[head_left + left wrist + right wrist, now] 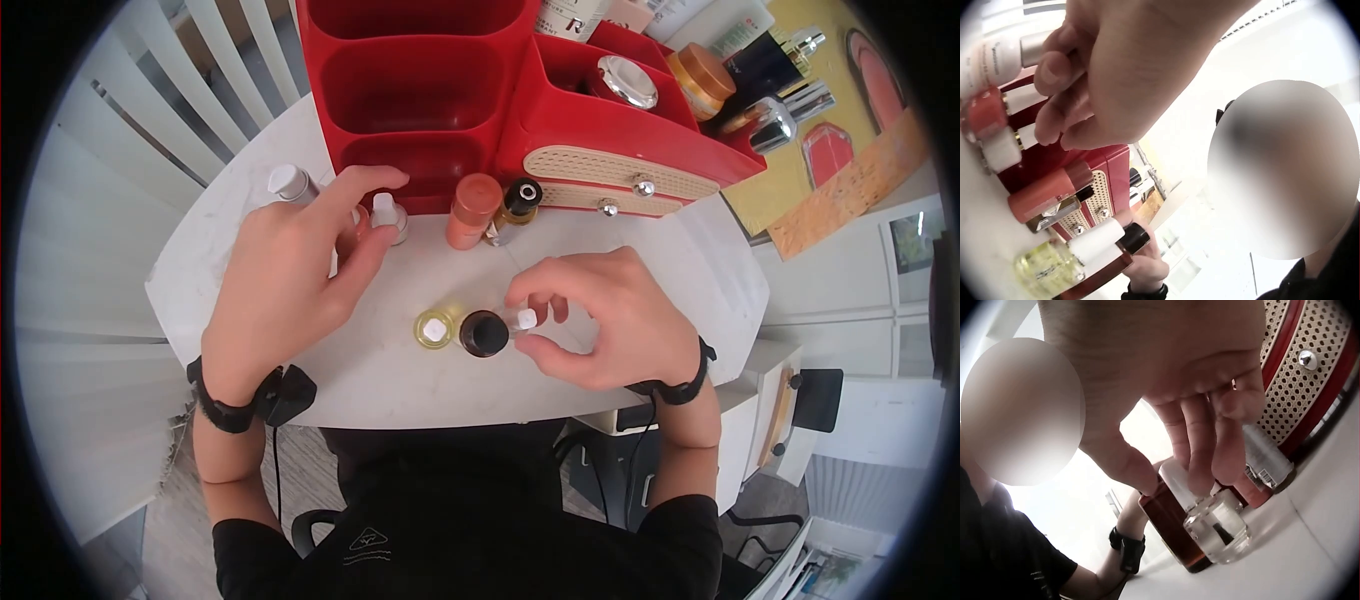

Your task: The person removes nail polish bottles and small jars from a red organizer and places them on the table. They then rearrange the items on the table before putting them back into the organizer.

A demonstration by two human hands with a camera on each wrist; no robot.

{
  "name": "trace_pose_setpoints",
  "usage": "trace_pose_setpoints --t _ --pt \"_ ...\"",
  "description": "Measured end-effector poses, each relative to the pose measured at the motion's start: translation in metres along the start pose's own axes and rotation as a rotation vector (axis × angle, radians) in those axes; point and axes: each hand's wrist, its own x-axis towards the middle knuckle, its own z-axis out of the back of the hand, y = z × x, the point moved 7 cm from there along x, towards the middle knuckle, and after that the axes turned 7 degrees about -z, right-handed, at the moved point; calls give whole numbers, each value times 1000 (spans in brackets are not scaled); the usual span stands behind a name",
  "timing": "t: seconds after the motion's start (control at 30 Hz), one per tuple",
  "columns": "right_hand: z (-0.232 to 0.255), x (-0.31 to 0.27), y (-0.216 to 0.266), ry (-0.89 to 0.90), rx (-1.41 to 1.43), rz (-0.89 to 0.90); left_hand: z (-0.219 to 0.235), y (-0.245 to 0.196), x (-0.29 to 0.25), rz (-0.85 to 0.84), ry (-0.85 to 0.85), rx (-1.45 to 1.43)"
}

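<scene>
My left hand (pixel 290 270) is at the back left, thumb and index finger spread either side of a white-capped bottle (pixel 386 212). In the left wrist view its fingertips lie close to the white cap (pixel 1030 136); contact is unclear. Near the front, a yellow bottle (pixel 434 328), a dark-capped brown bottle (pixel 484 334) and a clear bottle with a white cap (pixel 526 320) stand in a row. My right hand (pixel 620 320) has its thumb and fingers parted around the clear bottle's cap. The right wrist view shows that clear bottle (pixel 1219 531) upright beside the brown one (pixel 1172 525).
A pink bottle (pixel 474 212) and a black-capped bottle (pixel 517 208) stand before the red organizer (pixel 510 120), which holds jars and bottles. Another white-capped bottle (pixel 290 183) stands at the left, partly behind my left hand. The white table's (pixel 400 395) front edge borders my body.
</scene>
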Motion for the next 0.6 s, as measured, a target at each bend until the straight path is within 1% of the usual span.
trace_pose_setpoints --t 0.07,0.1,0.13,0.17,0.23,0.27,0.3,0.37,0.5,0.57,0.6 --pt "7 0 0 -6 29 16 -2 1 1 46 3 99" --pt "15 -2 -3 -51 80 -11 -4 3 0 46 3 99" --pt "21 -3 -7 -99 129 -40 -6 4 -1 17 2 143" --pt "20 -2 -10 -106 125 -45 -9 5 0 -17 2 185" --pt "26 3 -18 -282 142 -64 -11 7 1 -23 2 185" --pt "24 5 -16 -288 18 -93 -11 9 1 -20 -1 188" --pt "21 7 -19 -297 13 -89 -11 9 1 -29 -5 191" --pt "14 12 -25 -331 -69 -16 -8 6 0 -69 -20 201" --pt "19 13 -26 -401 -125 -6 0 -5 -1 -82 35 203" --pt "20 12 -29 -395 -56 -94 -1 -7 -3 -97 99 146" --pt "22 11 -28 -398 -55 -97 2 -10 -3 -100 102 146"
